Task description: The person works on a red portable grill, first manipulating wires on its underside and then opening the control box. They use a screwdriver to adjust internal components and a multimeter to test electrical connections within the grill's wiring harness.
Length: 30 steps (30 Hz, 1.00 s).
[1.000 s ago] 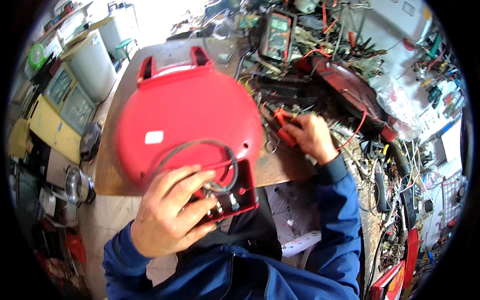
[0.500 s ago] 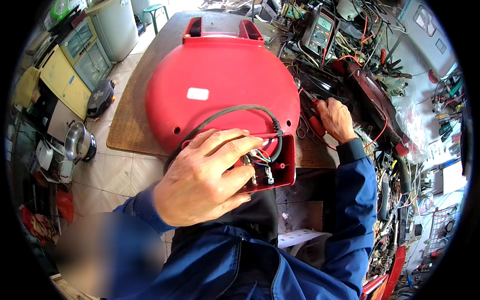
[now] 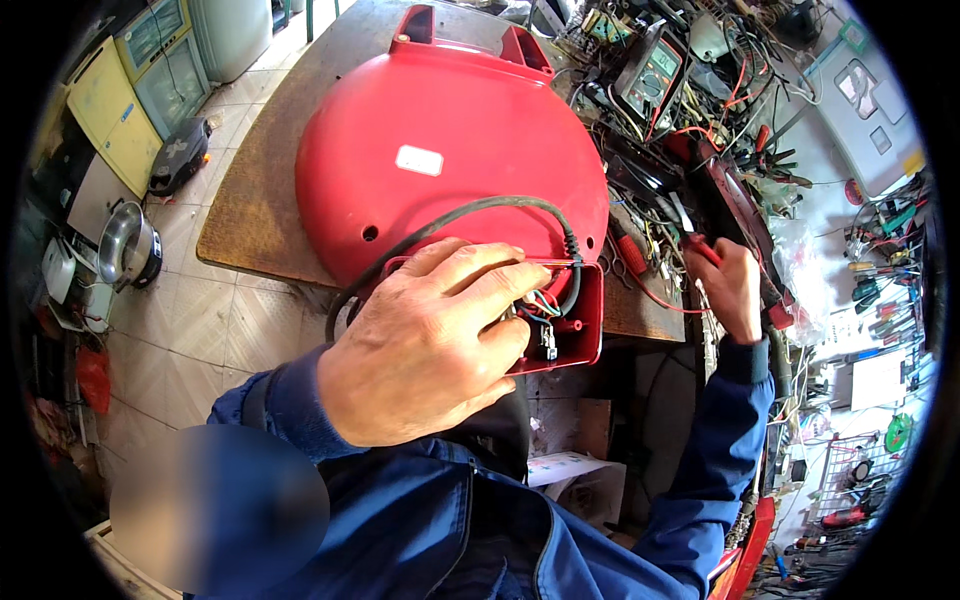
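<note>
Head view, red box (image 3: 584, 346) under left fingers (image 3: 500, 287), wires (image 3: 542, 305) beside

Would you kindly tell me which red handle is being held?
The red handle with the pale tip: it sits in the right hand, while the ribbed red grip lies untouched to its left.

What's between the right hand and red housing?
In the head view, a ribbed red handle, a red lead and dark finger loops lie between the right hand and red housing.
</note>
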Tool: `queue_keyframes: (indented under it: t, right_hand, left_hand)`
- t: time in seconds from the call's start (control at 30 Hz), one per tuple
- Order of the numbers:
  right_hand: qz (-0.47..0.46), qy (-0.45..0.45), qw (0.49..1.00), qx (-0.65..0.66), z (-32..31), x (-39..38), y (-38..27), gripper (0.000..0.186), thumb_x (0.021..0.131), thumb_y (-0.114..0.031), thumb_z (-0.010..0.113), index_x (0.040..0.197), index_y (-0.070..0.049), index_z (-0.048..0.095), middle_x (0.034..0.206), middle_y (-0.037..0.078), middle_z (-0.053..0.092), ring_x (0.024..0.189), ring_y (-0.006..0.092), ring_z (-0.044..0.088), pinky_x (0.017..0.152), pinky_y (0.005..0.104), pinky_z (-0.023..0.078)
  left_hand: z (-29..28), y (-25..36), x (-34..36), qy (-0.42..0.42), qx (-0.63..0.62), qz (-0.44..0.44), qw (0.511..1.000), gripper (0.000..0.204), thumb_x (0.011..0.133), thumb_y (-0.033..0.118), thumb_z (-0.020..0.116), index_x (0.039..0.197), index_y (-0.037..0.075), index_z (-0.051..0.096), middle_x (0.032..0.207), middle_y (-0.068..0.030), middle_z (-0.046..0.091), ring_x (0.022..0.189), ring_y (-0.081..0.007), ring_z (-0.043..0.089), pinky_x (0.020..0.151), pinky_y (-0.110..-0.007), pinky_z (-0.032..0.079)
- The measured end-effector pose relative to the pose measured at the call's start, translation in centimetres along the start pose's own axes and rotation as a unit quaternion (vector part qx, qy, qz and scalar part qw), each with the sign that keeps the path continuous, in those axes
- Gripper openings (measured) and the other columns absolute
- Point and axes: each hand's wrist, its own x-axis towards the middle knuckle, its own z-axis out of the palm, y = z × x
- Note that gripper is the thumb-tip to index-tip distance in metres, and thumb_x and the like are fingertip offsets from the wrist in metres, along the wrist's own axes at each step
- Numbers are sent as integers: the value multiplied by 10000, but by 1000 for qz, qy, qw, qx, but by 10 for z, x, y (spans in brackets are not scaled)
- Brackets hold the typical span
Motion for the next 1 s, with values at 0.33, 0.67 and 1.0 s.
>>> queue_keyframes:
  t: [0.33,0.67,1.0]
  right_hand:
    - [-7,-13,671,741,-2,-95,-29,346,1145,-370,491,1024,-60,584,1217,268,685,1219,395,655,1051,595,536]
    - [2,-245,807,537,-49,-119,-63,173,947,-148,696,908,20,676,1167,270,733,1084,342,731,926,404,554]
    - [-182,-349,914,95,-89,-78,-106,146,933,-122,749,937,16,701,849,207,673,757,409,667,692,451,531]
  left_hand:
    - [0,-2,-4,12,16,5,1000,356,645,200,911,909,48,727,1356,-132,664,1301,-323,607,1083,-495,502]
    - [5,-2,-6,23,27,8,999,373,639,209,914,908,18,740,1344,-130,672,1317,-310,605,1107,-493,499]
    - [5,-3,-6,31,30,5,999,374,626,212,911,885,2,742,1336,-136,683,1320,-311,612,1129,-498,489]
